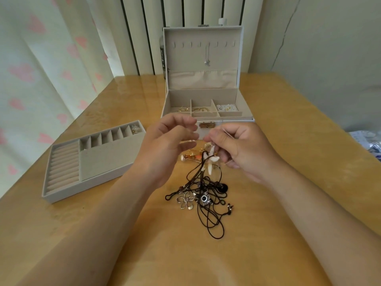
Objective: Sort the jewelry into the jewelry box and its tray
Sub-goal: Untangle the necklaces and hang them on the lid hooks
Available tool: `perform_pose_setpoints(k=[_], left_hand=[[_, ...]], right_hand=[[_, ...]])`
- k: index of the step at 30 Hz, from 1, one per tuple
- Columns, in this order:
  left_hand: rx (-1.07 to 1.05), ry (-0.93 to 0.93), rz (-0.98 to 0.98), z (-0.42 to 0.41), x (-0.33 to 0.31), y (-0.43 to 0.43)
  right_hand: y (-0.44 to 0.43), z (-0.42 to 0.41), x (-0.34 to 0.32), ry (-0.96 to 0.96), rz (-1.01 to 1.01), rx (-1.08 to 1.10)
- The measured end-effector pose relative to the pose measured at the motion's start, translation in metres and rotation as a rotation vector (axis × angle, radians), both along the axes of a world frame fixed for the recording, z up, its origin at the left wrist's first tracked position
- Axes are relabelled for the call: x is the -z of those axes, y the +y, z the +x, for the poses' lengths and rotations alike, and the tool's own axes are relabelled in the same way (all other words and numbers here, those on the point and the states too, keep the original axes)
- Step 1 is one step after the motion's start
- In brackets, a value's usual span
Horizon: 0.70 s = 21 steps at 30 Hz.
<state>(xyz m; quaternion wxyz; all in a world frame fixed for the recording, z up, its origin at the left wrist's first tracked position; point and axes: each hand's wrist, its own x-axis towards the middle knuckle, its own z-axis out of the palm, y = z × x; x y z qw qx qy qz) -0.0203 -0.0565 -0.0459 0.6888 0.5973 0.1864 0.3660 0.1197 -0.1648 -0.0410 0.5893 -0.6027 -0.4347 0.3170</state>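
A tangle of black-cord necklaces [206,188] lies on the tabletop [288,145] in front of the person, with a silver flower pendant [185,200], a small camera charm [205,200] and a round black pendant [224,187] among the cords. Some cords rise from the heap to a white pendant [210,158], which the right hand [237,150] pinches at its top with curled fingers; a thin pale thread crosses that hand's forefinger. The left hand [171,145] hovers just beside it, its fingers loosely bent toward the right fingertips; it is blurred, and I cannot tell whether it holds anything. Gold and orange pieces [191,155] lie on the tabletop below the two hands.

Beyond the hands stands the jewelry box [245,112], its lid upright, with a silver necklace [207,57] hanging from a hook inside the lid. Its rear compartments hold small gold and silver items [225,107]. The tray [103,159] sits apart on the left, with ring rolls at its left end and small gold bits [136,129] in the far compartment of its small row. A curtain with pink hearts [41,58] hangs to the left.
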Motion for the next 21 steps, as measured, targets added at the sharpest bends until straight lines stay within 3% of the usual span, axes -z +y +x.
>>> perform_pose_setpoints(k=[4,9,13,21], left_hand=[[-0.045,0.163,0.074,0.002,0.006,-0.002],[0.001,0.27,0.03,0.003,0.008,-0.003],[0.184,0.294,0.1,0.002,0.009,-0.007],[0.216,0.275,0.23,-0.002,0.005,-0.012]], right_hand=[[-0.002,0.006,-0.001,0.104,0.034,-0.017],[-0.003,0.013,-0.002,0.164,0.066,-0.043],[-0.004,0.014,-0.004,0.199,0.092,-0.086],[-0.002,0.016,0.0,0.115,0.101,-0.038]])
